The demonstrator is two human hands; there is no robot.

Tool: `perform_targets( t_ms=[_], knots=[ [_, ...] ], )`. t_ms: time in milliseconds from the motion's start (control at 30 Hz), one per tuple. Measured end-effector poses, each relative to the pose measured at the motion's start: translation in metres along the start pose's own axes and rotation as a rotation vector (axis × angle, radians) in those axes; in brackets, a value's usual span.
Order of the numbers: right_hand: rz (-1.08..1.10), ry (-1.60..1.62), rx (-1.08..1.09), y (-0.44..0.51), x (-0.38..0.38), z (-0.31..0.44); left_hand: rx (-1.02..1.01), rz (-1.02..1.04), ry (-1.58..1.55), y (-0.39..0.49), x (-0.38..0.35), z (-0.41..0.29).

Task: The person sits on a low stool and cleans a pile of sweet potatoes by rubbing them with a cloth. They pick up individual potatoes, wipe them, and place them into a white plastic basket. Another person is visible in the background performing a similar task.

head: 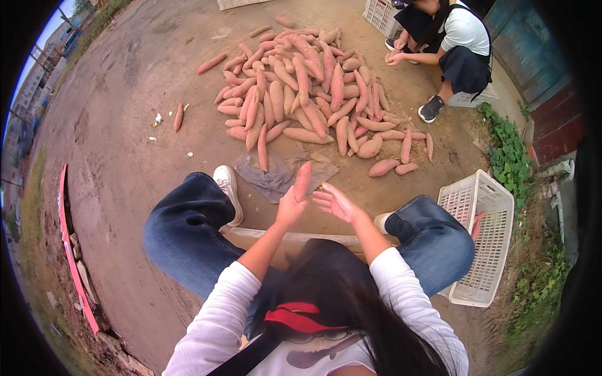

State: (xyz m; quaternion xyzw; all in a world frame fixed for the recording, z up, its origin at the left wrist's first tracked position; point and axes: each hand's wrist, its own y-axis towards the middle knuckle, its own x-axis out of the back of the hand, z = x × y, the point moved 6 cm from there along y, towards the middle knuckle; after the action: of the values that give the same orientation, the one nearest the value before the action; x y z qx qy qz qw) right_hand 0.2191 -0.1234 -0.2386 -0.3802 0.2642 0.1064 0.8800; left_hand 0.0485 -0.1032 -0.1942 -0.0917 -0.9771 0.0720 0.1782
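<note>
My left hand (291,207) is closed around the lower end of a reddish sweet potato (303,181), which points up and away from me. To its right, my right hand (335,202) is apart from it, fingers spread and holding nothing. Beyond both hands a large heap of sweet potatoes (301,84) lies on the dirt ground. A crumpled grey plastic sheet (277,171) lies flat between the heap and my hands, with the tip of one sweet potato over it.
A white plastic crate (489,244) holding some sweet potatoes stands beside my right knee. At the upper right another person (465,33) squats near a second crate (382,18). One sweet potato (178,117) lies apart on the left. Green plants (508,155) grow along the right edge.
</note>
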Motion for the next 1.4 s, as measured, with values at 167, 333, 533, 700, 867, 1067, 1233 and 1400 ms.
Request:
perform_targets(
  t_ms=[167,333,533,700,867,1067,1233,1400],
  knots=[
    [-0.056,-0.336,0.252,0.002,-0.040,0.012,-0.064,0.309,0.276,-0.005,-0.030,0.006],
    [-0.587,-1.273,0.553,-0.015,-0.015,0.034,-0.031,0.266,0.545,0.000,0.007,-0.002],
    [-0.347,-1.982,1.177,-0.052,-0.086,0.047,-0.073,0.451,0.537,0.013,0.014,-0.025],
    [-0.224,-1.915,1.391,-0.047,-0.117,0.032,0.410,0.909,0.247,-0.006,0.000,0.010],
    [-0.553,-1.983,0.790,-0.038,-0.050,0.050,0.229,0.488,0.653,0.006,0.006,0.026],
    [-0.628,-1.634,1.078,-0.053,-0.070,0.074,0.424,0.263,0.636,0.005,0.030,0.035],
    [-0.306,-1.948,0.822,-0.034,-0.081,0.021,0.353,0.391,0.567,0.008,0.006,0.030],
    [-0.736,-1.802,0.286,-0.041,-0.013,0.045,0.577,0.346,0.580,-0.006,0.024,0.062]
  ],
)
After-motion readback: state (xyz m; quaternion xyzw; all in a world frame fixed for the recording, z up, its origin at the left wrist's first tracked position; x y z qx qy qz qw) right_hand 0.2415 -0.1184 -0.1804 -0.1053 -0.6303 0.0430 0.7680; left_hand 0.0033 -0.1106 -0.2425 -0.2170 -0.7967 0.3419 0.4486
